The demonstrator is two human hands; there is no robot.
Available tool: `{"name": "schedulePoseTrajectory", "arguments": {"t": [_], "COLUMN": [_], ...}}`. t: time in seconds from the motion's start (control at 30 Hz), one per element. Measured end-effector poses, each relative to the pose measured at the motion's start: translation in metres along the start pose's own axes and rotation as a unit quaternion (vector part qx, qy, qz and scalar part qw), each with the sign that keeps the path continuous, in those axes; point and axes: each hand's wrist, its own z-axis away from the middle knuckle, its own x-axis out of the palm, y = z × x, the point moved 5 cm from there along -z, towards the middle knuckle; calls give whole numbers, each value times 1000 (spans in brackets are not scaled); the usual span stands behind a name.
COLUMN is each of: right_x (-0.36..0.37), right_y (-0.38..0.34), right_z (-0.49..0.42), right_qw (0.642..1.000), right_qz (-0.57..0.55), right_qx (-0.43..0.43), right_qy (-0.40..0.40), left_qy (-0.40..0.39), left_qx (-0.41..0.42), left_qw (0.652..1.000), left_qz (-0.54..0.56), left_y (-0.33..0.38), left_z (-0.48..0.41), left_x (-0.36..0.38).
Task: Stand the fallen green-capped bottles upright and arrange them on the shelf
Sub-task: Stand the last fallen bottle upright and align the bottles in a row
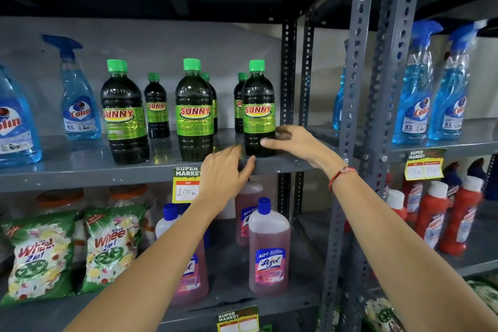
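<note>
While all the green-capped bottles stand upright on the grey shelf (80, 167), both hands are at the front row's rightmost one. Three big bottles make the front row: the left bottle (124, 113) at about 10 o'clock from the middle of the head view, the middle bottle (194, 113) near 12 o'clock, and the right bottle (258, 110) at 1 o'clock. Smaller-looking bottles stand behind them, one (156, 108) between the left and middle bottle, the others mostly hidden.

The right hand (293, 143) lies against the lower right side of the right bottle, the fingers loosely curved and touching it, not closed around it. The left hand (226, 172) is at 7 o'clock from that bottle's base, open, its fingers stretched toward the shelf edge; whether the fingertips touch the bottle I cannot tell.

A blue spray bottle (78, 97) stands at 9 o'clock from the left bottle. A yellow price tag (186, 186) hangs on the shelf edge just beside the left hand.
</note>
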Motion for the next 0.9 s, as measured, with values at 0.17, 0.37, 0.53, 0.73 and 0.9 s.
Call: {"name": "schedulePoseTrajectory", "arguments": {"t": [0.17,0.37,0.53,0.73,0.9], "right_x": [-8,-4,-3,-4,-4], "right_y": [7,3,3,6,5], "right_z": [2,1,3,1,1], "right_qw": [999,998,997,996,996], "right_qz": [-6,-15,-26,-29,-25], "right_qx": [-3,-26,-36,-42,-46], "right_qy": [-38,-47,-59,-69,-74], "left_qy": [-142,-191,-187,-163,-162], "left_qx": [-130,-149,-156,-165,-166], "left_qw": [974,923,911,909,909], "left_qz": [118,299,332,345,346], "left_y": [-14,-20,-15,-17,-19], "left_z": [-27,-34,-37,-38,-39], "left_x": [17,22,22,24,26]}}
